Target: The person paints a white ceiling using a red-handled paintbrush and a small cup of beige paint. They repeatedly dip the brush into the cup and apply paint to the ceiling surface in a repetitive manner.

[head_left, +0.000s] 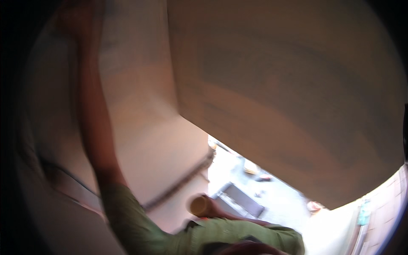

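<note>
My left arm stretches up along a pale plastered wall (136,72), with my left hand (76,19) at the top left against or near the wall; its fingers are smeared by motion. Low in the middle, my right hand (209,206) is closed on a tan cylindrical object (197,205), seen end-on and held close to the front of my green shirt. Whether the cylinder continues behind the hand is hidden.
A large brown overhanging slab (284,89) fills the upper right. A dark ledge (174,185) runs along the lower wall. Beyond the slab's edge lies a bright lower ground with a grey rectangular object (240,199). A pale tiled surface (389,199) is at the right.
</note>
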`<state>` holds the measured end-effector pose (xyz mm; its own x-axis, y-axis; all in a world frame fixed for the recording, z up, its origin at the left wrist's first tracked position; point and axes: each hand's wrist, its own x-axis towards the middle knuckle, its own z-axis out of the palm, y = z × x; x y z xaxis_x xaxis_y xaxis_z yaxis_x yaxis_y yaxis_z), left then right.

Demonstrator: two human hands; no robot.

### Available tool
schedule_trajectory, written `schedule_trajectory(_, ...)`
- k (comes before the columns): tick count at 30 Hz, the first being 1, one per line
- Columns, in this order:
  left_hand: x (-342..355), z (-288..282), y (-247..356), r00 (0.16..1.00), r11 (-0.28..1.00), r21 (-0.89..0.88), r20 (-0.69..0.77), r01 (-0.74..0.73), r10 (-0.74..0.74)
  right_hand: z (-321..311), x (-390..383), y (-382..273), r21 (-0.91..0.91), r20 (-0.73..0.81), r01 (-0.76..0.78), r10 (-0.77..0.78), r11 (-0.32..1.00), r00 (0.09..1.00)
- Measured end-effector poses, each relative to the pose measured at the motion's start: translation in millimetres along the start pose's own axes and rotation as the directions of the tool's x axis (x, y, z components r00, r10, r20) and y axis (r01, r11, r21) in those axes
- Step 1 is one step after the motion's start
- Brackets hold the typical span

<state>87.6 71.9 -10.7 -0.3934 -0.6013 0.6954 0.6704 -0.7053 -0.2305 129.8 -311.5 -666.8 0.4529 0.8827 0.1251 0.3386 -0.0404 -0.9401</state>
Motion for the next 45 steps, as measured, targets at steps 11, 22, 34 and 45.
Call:
schedule_trajectory(11,45.2,-27.7,58.3,0.996,0.996,-0.024,0.033,0.085,-0.084,-4.1,2.1,-26.8,0.077,-0.028,0.099,-0.097,0.992,0.995)
schedule_trajectory(22,113.8,-45.7,50.9,0.970,0.926,-0.297,0.000,0.232,-0.243,-10.6,4.4,-38.4,0.008,-0.017,0.118,-0.118,0.993,0.993)
schedule_trajectory(34,113.3,-26.8,-78.5,0.985,0.984,0.168,-0.170,0.064,-0.035,-2.7,25.8,-45.1,-0.028,0.006,0.177,-0.176,0.984,0.984)
schedule_trajectory(45,117.4,18.9,-170.6,0.999,0.799,0.600,-0.002,0.030,-0.037,-16.4,16.0,-28.9,-0.028,-0.075,0.073,-0.075,0.997,0.994)
